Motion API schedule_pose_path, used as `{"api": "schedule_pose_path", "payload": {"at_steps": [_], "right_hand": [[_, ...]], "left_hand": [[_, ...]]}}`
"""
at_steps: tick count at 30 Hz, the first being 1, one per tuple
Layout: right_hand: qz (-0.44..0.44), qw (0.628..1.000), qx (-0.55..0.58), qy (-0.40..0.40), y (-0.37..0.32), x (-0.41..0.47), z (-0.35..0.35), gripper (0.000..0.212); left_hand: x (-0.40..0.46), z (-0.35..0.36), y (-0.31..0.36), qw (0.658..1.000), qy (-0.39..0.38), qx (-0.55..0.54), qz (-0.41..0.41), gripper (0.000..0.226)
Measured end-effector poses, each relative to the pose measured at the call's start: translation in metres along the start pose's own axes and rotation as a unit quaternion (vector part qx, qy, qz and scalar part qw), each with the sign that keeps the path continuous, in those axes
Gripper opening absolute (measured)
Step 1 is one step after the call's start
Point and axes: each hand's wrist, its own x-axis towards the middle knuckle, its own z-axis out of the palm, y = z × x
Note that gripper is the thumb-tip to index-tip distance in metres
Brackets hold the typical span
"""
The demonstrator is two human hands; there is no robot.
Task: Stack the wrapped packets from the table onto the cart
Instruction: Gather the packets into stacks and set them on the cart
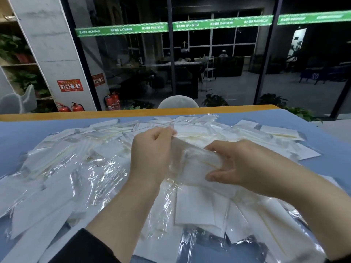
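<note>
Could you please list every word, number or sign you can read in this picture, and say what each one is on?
"MAXIMUM", repeated along the green band across the glass wall; the characters beside each are too blurred to read.
Red sign on the pillar: too blurred to read.
Red sign behind the glass: too blurred.
Wrapped packets on the table: no readable print.

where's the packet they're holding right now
In the head view the held packet is centre frame, gripped between the left hand and right hand, just above the pile of packets covering the blue table.
</note>
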Motion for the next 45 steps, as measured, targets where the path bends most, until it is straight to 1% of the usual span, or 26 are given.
{"api": "schedule_pose_path", "payload": {"at_steps": [2, 3, 5, 6, 7, 8, 9, 10, 12, 15, 18, 21, 23, 25, 27, 29, 31, 32, 35, 36, 37, 39, 40, 42, 43, 45], "right_hand": [[-0.008, 1.0, 0.017, 0.008, 0.003, 0.001, 0.002, 0.026], [-0.015, 0.999, 0.023, 0.026, 0.004, 0.002, 0.002, 0.022], [-0.038, 0.995, 0.04, 0.077, 0.005, 0.003, 0.003, 0.017], [-0.054, 0.991, 0.055, 0.107, 0.005, 0.004, 0.003, 0.015], [-0.068, 0.986, 0.067, 0.133, 0.006, 0.006, 0.004, 0.016], [-0.076, 0.983, 0.077, 0.149, 0.006, 0.007, 0.006, 0.021], [-0.074, 0.982, 0.079, 0.152, 0.007, 0.01, 0.01, 0.027], [-0.067, 0.984, 0.076, 0.144, 0.009, 0.012, 0.014, 0.033], [-0.044, 0.991, 0.069, 0.107, 0.011, 0.016, 0.024, 0.043], [-0.062, 0.99, 0.093, 0.089, 0.008, 0.018, 0.032, 0.05], [-0.057, 0.988, 0.125, 0.072, 0.01, 0.015, 0.026, 0.046], [-0.021, 0.99, 0.131, 0.04, 0.021, 0.013, 0.017, 0.038], [-0.017, 0.983, 0.17, 0.061, 0.021, 0.011, 0.014, 0.03], [-0.035, 0.971, 0.2, 0.124, 0.019, 0.01, 0.011, 0.023], [-0.049, 0.959, 0.219, 0.174, 0.017, 0.009, 0.007, 0.024], [-0.048, 0.959, 0.217, 0.175, 0.017, 0.01, 0.006, 0.026], [-0.037, 0.967, 0.196, 0.16, 0.018, 0.01, 0.006, 0.028], [-0.025, 0.97, 0.19, 0.153, 0.017, 0.01, 0.004, 0.03], [0.044, 0.972, 0.157, 0.17, 0.015, 0.003, -0.019, 0.058], [0.074, 0.972, 0.131, 0.179, 0.013, -0.003, -0.031, 0.057], [0.1, 0.975, 0.097, 0.171, 0.01, -0.01, -0.043, 0.051], [0.153, 0.986, -0.002, 0.068, 0.007, -0.03, -0.06, 0.05], [0.179, 0.982, -0.057, -0.009, 0.006, -0.042, -0.063, 0.058], [0.216, 0.957, -0.14, -0.135, 0.004, -0.07, -0.058, 0.077], [0.227, 0.947, -0.156, -0.168, 0.003, -0.084, -0.052, 0.082], [0.236, 0.944, -0.145, -0.177, 0.0, -0.106, -0.037, 0.091]], "left_hand": [[-0.003, 0.0, 0.005, 0.999, -0.007, -0.03, -0.009, 0.023], [-0.006, 0.0, 0.009, 0.998, -0.022, -0.06, -0.015, 0.028], [-0.01, 0.002, 0.012, 0.996, -0.048, -0.079, -0.013, 0.061], [-0.01, 0.003, 0.011, 0.996, -0.054, -0.069, -0.005, 0.065], [-0.011, 0.005, 0.009, 0.997, -0.054, -0.054, -0.004, 0.057], [-0.011, 0.007, 0.006, 0.998, -0.054, -0.039, -0.006, 0.042], [-0.01, 0.008, 0.005, 0.998, -0.049, -0.027, -0.017, 0.025], [-0.009, 0.009, 0.001, 0.998, -0.05, -0.019, -0.031, 0.016], [-0.01, 0.009, -0.002, 0.995, -0.066, -0.039, -0.059, 0.018], [-0.013, 0.011, -0.001, 0.991, -0.103, -0.044, -0.075, 0.038], [-0.015, 0.014, -0.005, 0.991, -0.126, 0.038, -0.009, 0.019], [-0.015, 0.012, -0.006, 0.99, -0.13, 0.051, 0.004, 0.013], [-0.017, 0.01, -0.001, 0.991, -0.137, 0.002, -0.01, 0.012], [-0.016, 0.007, 0.003, 0.988, -0.149, -0.034, -0.023, 0.026], [-0.014, 0.003, 0.004, 0.983, -0.176, -0.048, -0.029, 0.029], [-0.014, 0.002, 0.004, 0.974, -0.211, -0.072, -0.041, 0.021], [-0.013, 0.002, 0.002, 0.973, -0.218, -0.075, -0.029, 0.014], [-0.013, 0.002, 0.0, 0.976, -0.209, -0.069, -0.01, 0.011], [-0.01, 0.001, 0.0, 0.983, -0.171, -0.067, 0.03, 0.013], [-0.01, 0.0, 0.001, 0.984, -0.162, -0.069, 0.041, 0.014], [-0.011, 0.0, 0.003, 0.985, -0.153, -0.067, 0.053, 0.01], [-0.013, 0.001, 0.005, 0.986, -0.134, -0.051, 0.083, 0.003], [-0.015, 0.002, 0.007, 0.986, -0.127, -0.037, 0.101, 0.003], [-0.019, 0.003, 0.01, 0.982, -0.123, 0.002, 0.142, 0.021], [-0.021, 0.003, 0.011, 0.979, -0.125, 0.022, 0.163, 0.026], [-0.026, 0.003, 0.015, 0.972, -0.13, 0.039, 0.193, 0.022]]}}
